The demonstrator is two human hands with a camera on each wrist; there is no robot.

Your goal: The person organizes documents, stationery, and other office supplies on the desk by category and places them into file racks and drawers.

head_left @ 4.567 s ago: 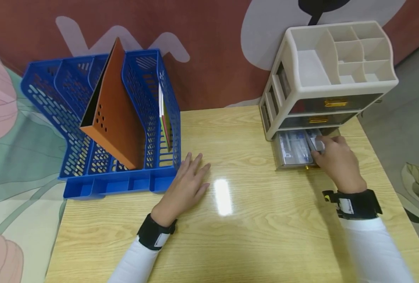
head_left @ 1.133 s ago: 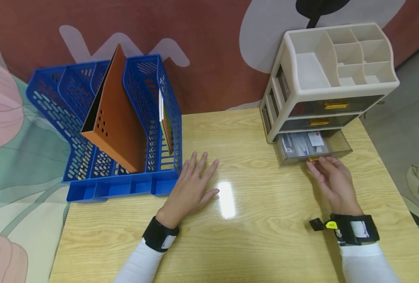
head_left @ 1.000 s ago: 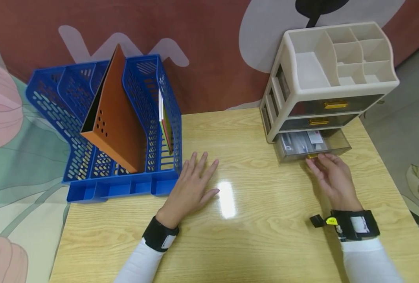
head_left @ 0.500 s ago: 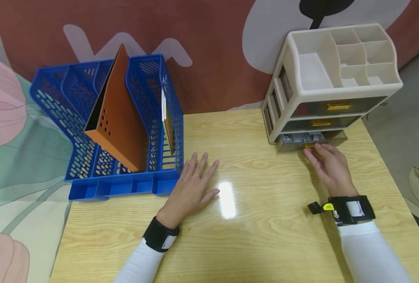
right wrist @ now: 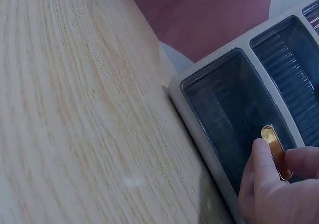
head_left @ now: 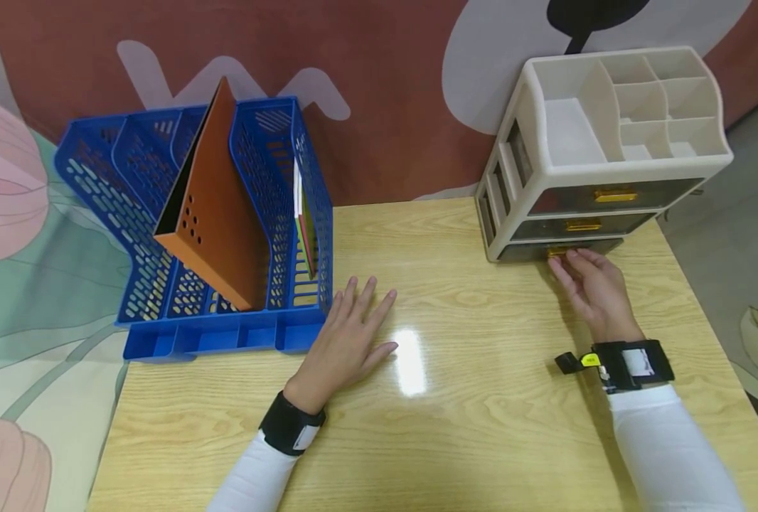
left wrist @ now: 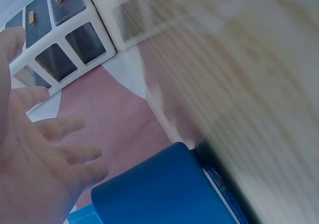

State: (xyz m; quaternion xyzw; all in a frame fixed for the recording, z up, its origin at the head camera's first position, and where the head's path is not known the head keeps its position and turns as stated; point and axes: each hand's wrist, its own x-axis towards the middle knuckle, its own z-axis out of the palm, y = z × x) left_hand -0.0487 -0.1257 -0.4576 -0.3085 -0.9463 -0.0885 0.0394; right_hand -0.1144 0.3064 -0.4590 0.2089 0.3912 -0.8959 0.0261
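My right hand pinches the gold handle of the bottom drawer between thumb and fingers. That dark, see-through drawer sits flush in the cream desktop organizer, level with the two drawers above it; its contents no longer show. At left, my left hand rests on the wooden table, fingers spread and holding nothing. Its fingertips are beside the front right corner of a blue file rack. The left wrist view shows the left palm and the rack's smooth blue side.
An orange binder leans in the blue rack, and thin booklets stand in its right slot. The organizer's top has several open compartments. A patterned wall covering stands behind. The light wooden table lies between both hands.
Earlier my right hand reached into the pulled-out bottom drawer, then took its handle. Over the last second the drawer has slid back into the organizer, hand following. My left hand stays put.
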